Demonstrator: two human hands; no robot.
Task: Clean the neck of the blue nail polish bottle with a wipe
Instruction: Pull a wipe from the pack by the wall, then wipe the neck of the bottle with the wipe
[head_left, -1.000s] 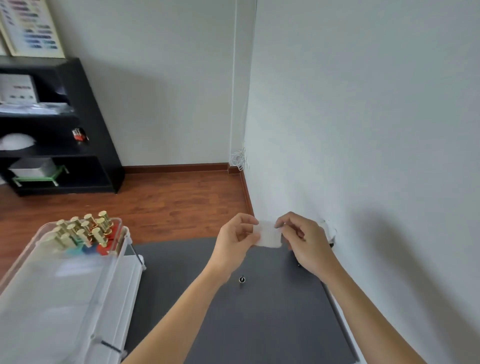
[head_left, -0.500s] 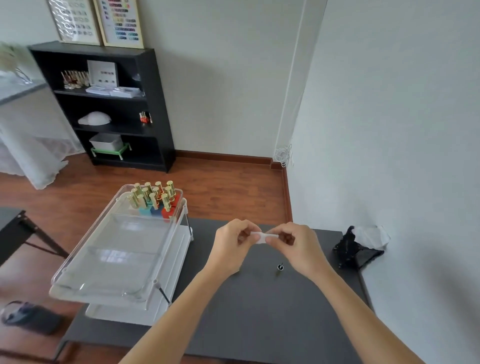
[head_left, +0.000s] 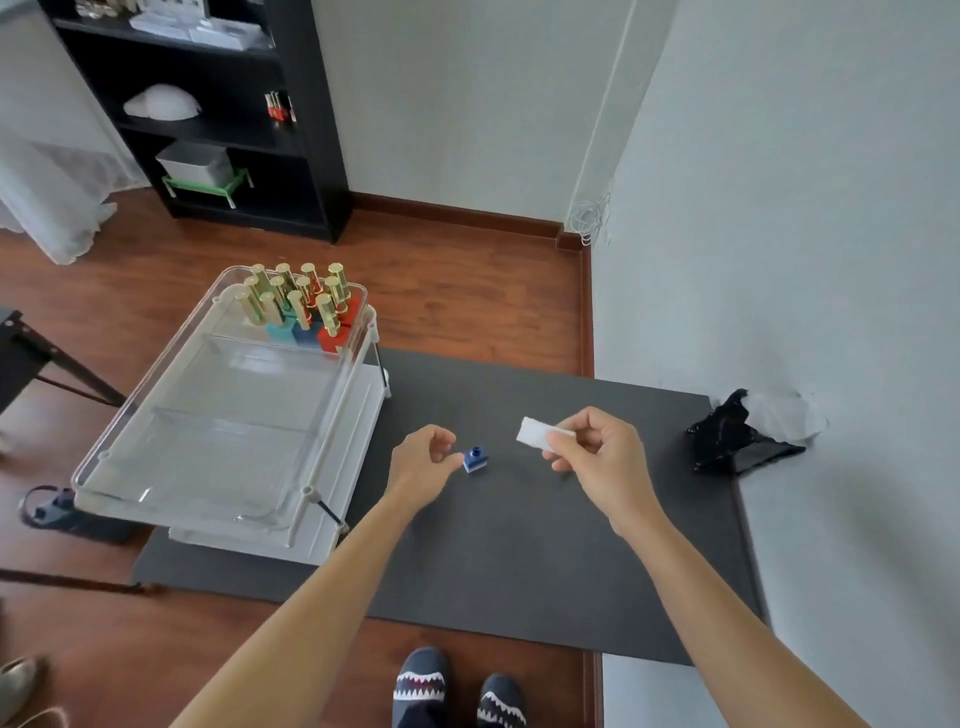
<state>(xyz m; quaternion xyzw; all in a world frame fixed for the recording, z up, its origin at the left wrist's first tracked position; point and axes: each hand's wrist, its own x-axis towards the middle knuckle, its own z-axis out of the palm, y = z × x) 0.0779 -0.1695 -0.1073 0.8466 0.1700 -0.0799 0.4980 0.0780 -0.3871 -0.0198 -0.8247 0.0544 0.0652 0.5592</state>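
A small blue nail polish bottle (head_left: 475, 459) stands uncapped on the dark grey table (head_left: 519, 561), its neck pointing up. My left hand (head_left: 423, 465) hovers just left of it, fingers loosely curled and holding nothing, fingertips almost touching the bottle. My right hand (head_left: 597, 449) is to the right of the bottle and pinches a folded white wipe (head_left: 537, 434) between thumb and fingers, above the table. The wipe is apart from the bottle.
A clear plastic tray organiser (head_left: 223, 410) stands at the table's left edge, with several gold-capped polish bottles (head_left: 301, 301) at its far end. A black bag with white wipes (head_left: 743, 436) lies at the right by the wall. A black shelf (head_left: 208, 114) stands behind.
My view has tilted down, bringing the blue bottle into sight. My left hand let go of the wipe and dropped beside the bottle; my right hand alone keeps the wipe.
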